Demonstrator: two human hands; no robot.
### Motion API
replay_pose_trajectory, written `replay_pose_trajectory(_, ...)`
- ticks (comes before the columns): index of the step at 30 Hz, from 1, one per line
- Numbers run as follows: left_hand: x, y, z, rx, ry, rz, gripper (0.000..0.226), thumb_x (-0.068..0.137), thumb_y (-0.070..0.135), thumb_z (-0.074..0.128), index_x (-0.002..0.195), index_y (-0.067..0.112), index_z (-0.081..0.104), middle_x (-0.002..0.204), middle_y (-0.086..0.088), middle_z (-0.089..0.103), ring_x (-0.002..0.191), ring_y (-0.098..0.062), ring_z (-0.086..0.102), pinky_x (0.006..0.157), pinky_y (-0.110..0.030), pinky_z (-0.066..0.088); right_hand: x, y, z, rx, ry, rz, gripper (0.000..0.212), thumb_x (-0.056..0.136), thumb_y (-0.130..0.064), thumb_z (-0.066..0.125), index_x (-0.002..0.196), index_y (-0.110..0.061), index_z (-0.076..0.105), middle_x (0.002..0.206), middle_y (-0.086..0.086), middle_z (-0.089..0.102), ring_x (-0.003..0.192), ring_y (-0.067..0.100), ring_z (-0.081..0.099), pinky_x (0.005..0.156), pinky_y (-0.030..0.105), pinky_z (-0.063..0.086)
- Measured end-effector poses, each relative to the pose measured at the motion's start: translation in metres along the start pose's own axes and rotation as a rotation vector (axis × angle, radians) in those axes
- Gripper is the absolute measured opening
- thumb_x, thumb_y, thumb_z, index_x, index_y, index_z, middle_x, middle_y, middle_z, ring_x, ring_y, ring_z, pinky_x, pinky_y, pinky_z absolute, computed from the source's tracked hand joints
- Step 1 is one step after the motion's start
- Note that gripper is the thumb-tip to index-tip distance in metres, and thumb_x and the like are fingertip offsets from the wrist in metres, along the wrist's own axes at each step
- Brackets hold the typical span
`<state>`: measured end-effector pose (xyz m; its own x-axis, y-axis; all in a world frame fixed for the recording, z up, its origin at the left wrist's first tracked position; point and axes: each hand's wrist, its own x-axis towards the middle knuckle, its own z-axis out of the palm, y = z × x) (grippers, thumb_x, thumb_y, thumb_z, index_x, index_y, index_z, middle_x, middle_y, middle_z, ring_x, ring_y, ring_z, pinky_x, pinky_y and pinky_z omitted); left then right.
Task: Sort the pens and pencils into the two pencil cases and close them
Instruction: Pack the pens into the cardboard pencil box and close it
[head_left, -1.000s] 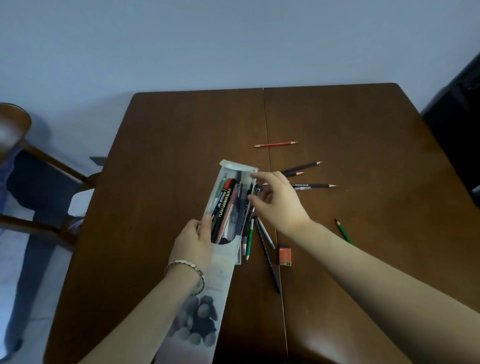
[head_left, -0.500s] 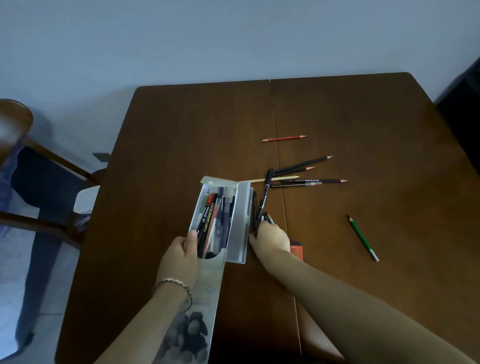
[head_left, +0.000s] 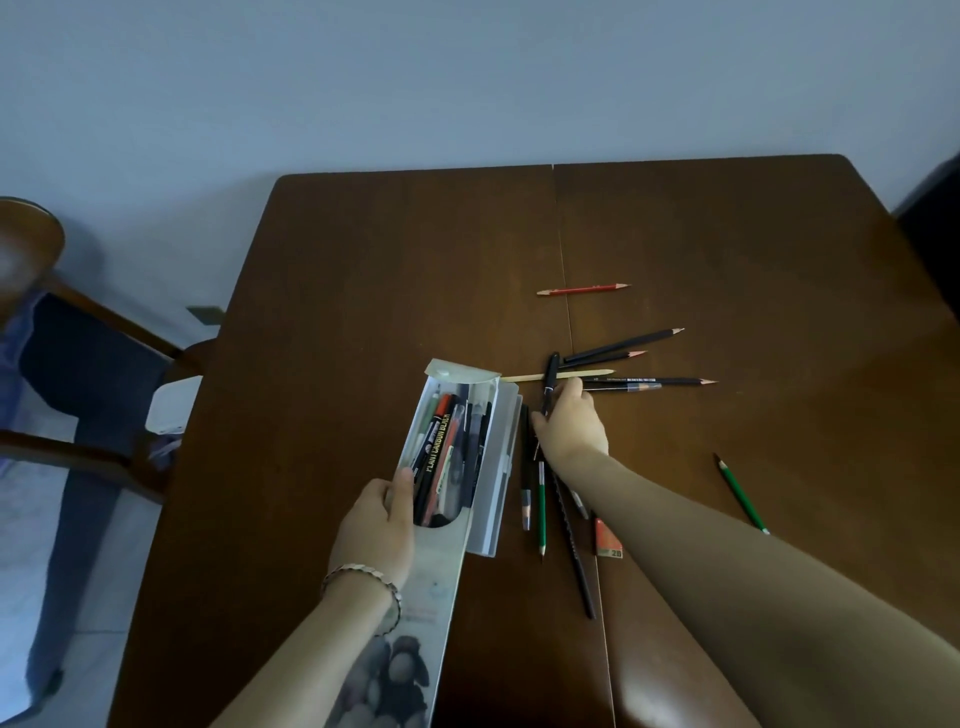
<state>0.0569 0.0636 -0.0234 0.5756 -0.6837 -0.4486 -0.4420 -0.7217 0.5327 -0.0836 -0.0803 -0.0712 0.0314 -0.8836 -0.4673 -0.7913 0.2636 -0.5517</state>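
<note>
Pencil case (head_left: 457, 457), translucent plastic, lies open on the brown desk (head_left: 363, 312), left of centre, packed with pens and markers; one black marker (head_left: 434, 452) with yellow lettering sits in the middle of the load. Lid flap (head_left: 462, 371) folded back at the far end. A second clear part (head_left: 493, 478) lies touching the case's right side, cannot tell if it's a separate case or a tray. Printed sleeve (head_left: 415, 623) runs from the case toward the near edge.

Left hand (head_left: 374, 530) grips the near end of the case, thumb on the rim over the pens, fingers wrapped around the left wall. Beaded bracelet (head_left: 363, 577) on that wrist.

Right hand (head_left: 571, 426) is just right of the case, palm down, fingers closed around a black pen (head_left: 549, 382) that sticks out past the knuckles toward the far side.

Loose items on the desk: red pencil (head_left: 582, 290) far, alone; two dark pencils (head_left: 623, 345) fanned beyond the right hand; a pale wooden pencil (head_left: 576, 374) crossing under the black pen; a long dark pencil (head_left: 654, 383) pointing right. Under the right forearm: a green pencil (head_left: 541, 514), a long black pencil (head_left: 574, 556), a short dark one (head_left: 525, 467), all near-parallel. Orange eraser (head_left: 607, 540) marked 2B beside them. Another green pencil (head_left: 740, 491) well apart on the right. Wooden chair (head_left: 78, 322) at left.
</note>
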Motion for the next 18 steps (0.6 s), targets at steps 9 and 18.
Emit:
replay_pose_trajectory(9,0.004,0.015,-0.003,0.003,0.015,0.020,0.040,0.098,0.042,0.026,0.091,0.012,0.051,0.065,0.006,0.049,0.053,-0.006,0.045,0.043,-0.018,0.029,-0.010,-0.007,-0.029,0.551,0.042,-0.048,0.062,0.087,-0.009,0.057,0.138,-0.015,0.024,0.093,-0.004,0.056,0.074,0.011,0.057,0.058,0.021,0.047)
replay_pose_trajectory(18,-0.014,0.031,0.010,-0.011,-0.022,0.110,0.041,0.096,0.045,0.027,0.087,0.015,0.053,0.064,0.004,0.051,0.053,-0.011,0.046,0.046,-0.024,0.030,-0.091,-0.012,-0.043,0.718,-0.222,-0.416,0.100,0.078,0.003,0.069,0.134,-0.053,0.008,0.089,-0.005,0.063,0.067,0.009,0.068,0.063,0.028,0.060)
